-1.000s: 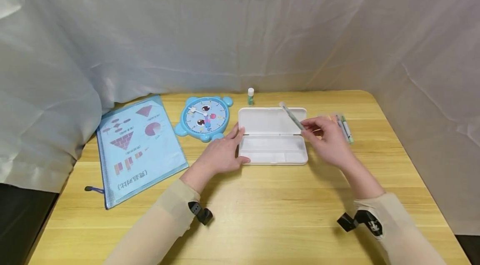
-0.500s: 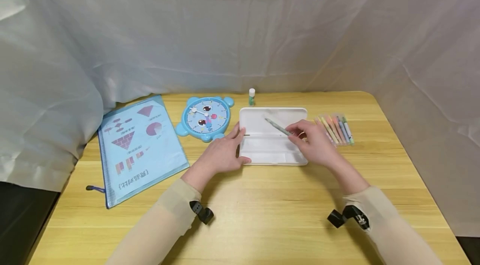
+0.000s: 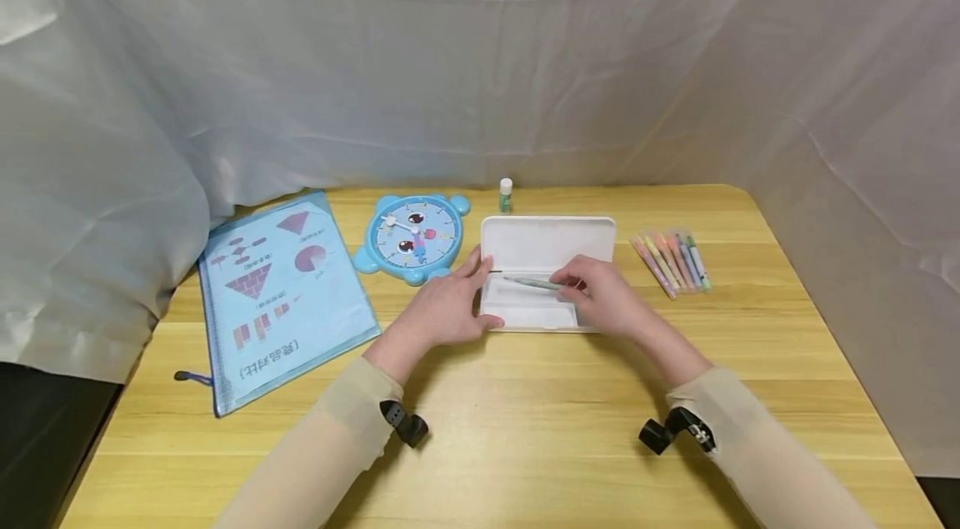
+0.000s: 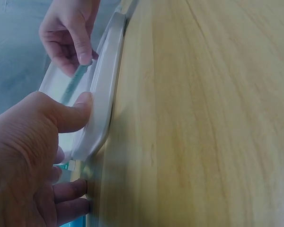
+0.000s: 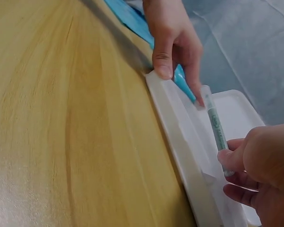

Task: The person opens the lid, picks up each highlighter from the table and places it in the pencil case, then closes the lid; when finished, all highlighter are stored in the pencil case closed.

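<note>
A white pencil case (image 3: pixel 547 239) lies with its lid raised at the back and its divided tray facing up. My left hand (image 3: pixel 442 308) holds the left end, thumb (image 4: pixel 75 116) on the front rim and forefinger by the hinge. Between the thumb and fingers of my right hand (image 3: pixel 609 298) is a slim green marker (image 5: pixel 217 127) with a pale cap and small print. It lies lengthwise low over the rear compartment, cap end pointing left. The right fingers hide its other end in the head view.
Several coloured markers (image 3: pixel 671 261) lie side by side to the right. A glue stick (image 3: pixel 506 197) stands behind the case. Left of it lie a blue toy clock (image 3: pixel 415 237) and a blue zip folder (image 3: pixel 288 304). Grey cloth (image 3: pixel 480 54) hangs along the table's back.
My right hand has moved left and down from the case's right edge, bringing the green marker from above the lid to the rear compartment and turning it level. The left hand has stayed put.
</note>
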The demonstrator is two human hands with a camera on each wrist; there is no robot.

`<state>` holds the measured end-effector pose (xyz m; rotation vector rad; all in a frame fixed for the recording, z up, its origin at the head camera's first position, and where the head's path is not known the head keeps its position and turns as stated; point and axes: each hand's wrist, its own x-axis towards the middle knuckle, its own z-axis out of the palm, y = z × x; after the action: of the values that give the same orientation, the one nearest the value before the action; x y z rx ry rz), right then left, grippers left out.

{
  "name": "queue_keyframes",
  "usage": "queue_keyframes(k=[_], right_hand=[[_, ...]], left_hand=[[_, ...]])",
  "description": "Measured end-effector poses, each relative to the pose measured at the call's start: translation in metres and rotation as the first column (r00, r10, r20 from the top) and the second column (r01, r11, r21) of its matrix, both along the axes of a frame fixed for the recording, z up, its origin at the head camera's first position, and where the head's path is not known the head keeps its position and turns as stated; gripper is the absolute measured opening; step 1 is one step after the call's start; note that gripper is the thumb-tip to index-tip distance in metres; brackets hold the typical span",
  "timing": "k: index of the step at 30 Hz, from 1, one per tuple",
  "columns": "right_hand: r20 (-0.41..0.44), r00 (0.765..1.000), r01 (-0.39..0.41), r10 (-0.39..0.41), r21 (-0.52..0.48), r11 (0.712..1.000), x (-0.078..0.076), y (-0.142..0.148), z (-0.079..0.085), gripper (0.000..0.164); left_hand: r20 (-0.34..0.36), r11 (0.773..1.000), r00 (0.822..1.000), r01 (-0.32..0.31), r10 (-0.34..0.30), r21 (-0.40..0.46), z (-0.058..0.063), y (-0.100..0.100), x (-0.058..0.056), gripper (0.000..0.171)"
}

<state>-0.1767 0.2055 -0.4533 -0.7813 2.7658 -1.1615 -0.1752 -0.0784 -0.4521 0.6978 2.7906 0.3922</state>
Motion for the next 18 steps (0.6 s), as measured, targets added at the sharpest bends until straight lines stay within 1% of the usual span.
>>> queue_keyframes(k=[11, 18], right_hand=[[0.011, 0.998, -0.069, 0.068, 0.107, 0.992, -0.0024, -0.0044, 0.0000, 0.015], [0.046, 0.993, -0.112, 0.107, 0.140, 0.984, -0.0035, -0.0034, 0.0028, 0.017]], left_hand=[[-0.001, 1.000, 1.000, 0.019, -0.019, 0.025, 0.0016, -0.0027, -0.0021, 0.104], [-0.010, 1.000, 1.000, 0.024, -0.024, 0.019, 0.0009, -0.0036, -0.0020, 0.105]])
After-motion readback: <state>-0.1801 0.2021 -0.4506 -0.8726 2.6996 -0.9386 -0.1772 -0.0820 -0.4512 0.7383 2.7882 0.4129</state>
